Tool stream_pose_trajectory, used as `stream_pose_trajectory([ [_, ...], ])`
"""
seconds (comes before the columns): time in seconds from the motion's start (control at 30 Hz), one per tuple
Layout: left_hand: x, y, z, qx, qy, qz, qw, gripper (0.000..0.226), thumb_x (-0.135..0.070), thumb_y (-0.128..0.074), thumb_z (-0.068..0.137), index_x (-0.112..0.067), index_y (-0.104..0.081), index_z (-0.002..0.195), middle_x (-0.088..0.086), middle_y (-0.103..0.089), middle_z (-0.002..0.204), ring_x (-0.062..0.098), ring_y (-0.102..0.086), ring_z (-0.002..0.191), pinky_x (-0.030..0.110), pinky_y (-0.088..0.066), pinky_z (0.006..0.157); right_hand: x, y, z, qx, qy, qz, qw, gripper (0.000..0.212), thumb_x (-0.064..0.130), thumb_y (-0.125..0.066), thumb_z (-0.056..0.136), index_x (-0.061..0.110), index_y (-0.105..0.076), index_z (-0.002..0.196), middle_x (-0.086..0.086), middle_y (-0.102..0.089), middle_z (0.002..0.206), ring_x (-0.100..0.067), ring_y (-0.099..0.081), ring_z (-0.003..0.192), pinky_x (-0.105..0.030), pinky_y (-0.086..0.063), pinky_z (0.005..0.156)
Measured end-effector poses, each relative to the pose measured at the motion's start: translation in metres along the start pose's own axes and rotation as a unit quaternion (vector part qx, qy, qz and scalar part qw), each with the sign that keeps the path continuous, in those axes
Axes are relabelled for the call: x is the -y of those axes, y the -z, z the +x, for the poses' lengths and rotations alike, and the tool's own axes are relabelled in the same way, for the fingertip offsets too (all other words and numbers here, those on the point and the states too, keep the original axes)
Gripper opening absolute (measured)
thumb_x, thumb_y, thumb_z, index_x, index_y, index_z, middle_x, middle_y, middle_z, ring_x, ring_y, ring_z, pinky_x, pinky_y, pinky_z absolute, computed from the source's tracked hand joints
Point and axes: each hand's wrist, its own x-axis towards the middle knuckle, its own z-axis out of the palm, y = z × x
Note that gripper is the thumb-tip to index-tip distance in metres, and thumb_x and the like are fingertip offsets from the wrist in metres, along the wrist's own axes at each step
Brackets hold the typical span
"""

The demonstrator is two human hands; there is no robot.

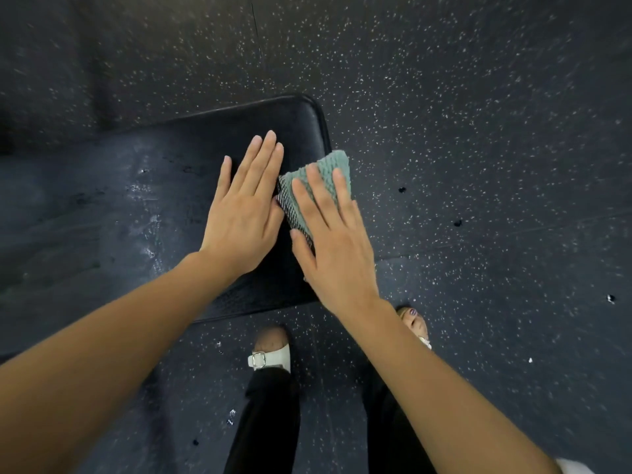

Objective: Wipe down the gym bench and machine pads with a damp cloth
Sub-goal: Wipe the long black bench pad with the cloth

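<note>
I press the cloth (333,165) under my right hand (328,241), fingers straight, at the bench (171,186) right end edge. My left hand (244,213) lies flat beside it, fingers straight, holding nothing. The bench's long axis runs leftward from the cloth.

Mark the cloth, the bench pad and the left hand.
cloth (333,164): head view, its green ribbed upper corner.
bench pad (297,121): head view, bare top near the far corner.
left hand (243,213): head view, back of the hand.
</note>
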Motion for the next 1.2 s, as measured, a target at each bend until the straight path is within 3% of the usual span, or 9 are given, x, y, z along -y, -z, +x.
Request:
stream_pose_trajectory([
  [0.1,-0.009,-0.001,0.008,-0.003,0.008,0.006,1.000,0.061,-0.027,-0.019,0.101,-0.008,-0.015,0.158,0.005,-0.009,0.167,0.018,-0.003,0.154,0.040,0.003,0.124,-0.007,0.001,-0.020,0.002,0.002,0.072,0.997,0.057,0.026,-0.032,0.102,0.018,-0.019,0.157,0.002,-0.011,0.166,-0.020,0.001,0.153,-0.049,-0.032,0.117],
  [0.3,-0.013,-0.005,0.017,-0.014,0.014,0.020,1.000,0.060,-0.027,-0.022,0.102,-0.008,-0.015,0.158,0.005,-0.011,0.167,0.018,-0.005,0.154,0.039,0.002,0.124,-0.018,0.006,-0.047,0.034,-0.008,0.237,0.971,0.059,0.020,-0.038,0.104,0.014,-0.015,0.158,0.003,-0.003,0.167,-0.016,0.003,0.153,-0.027,-0.006,0.124],
  [0.6,-0.015,-0.006,0.021,-0.017,0.022,0.050,0.998,0.061,-0.026,-0.022,0.101,-0.007,-0.015,0.158,0.005,-0.010,0.166,0.019,-0.007,0.154,0.039,0.000,0.124,-0.020,0.011,-0.023,0.057,-0.017,0.338,0.939,0.068,0.033,-0.036,0.102,0.007,-0.007,0.157,-0.003,0.004,0.166,-0.016,0.006,0.153,-0.048,-0.012,0.124],
  [0.9,-0.015,-0.005,0.021,-0.013,0.027,0.060,0.998,0.062,-0.031,-0.019,0.101,-0.005,-0.013,0.157,0.002,-0.007,0.165,0.016,-0.005,0.154,0.037,0.000,0.124,-0.036,0.007,0.045,0.054,-0.016,0.395,0.917,0.069,0.031,-0.036,0.103,0.006,-0.001,0.157,-0.008,0.005,0.166,-0.011,0.008,0.152,-0.037,-0.006,0.125],
  [1.07,-0.017,-0.005,0.022,-0.011,0.036,0.066,0.997,0.062,-0.029,-0.019,0.100,-0.005,-0.013,0.157,0.003,-0.008,0.165,0.016,-0.006,0.154,0.038,-0.001,0.125,-0.032,0.009,0.033,0.056,-0.016,0.414,0.909,0.066,0.028,-0.034,0.104,0.007,-0.001,0.157,-0.004,0.008,0.166,-0.012,0.010,0.152,-0.046,-0.008,0.124],
  [1.2,-0.018,-0.005,0.022,-0.010,0.038,0.076,0.996,0.062,-0.027,-0.020,0.100,-0.004,-0.013,0.157,0.004,-0.008,0.165,0.017,-0.006,0.154,0.038,-0.001,0.125,-0.033,0.017,-0.008,0.103,0.005,0.399,0.911,0.064,0.028,-0.030,0.104,0.009,0.000,0.157,0.000,0.013,0.166,-0.014,0.011,0.152,-0.048,-0.006,0.124],
])
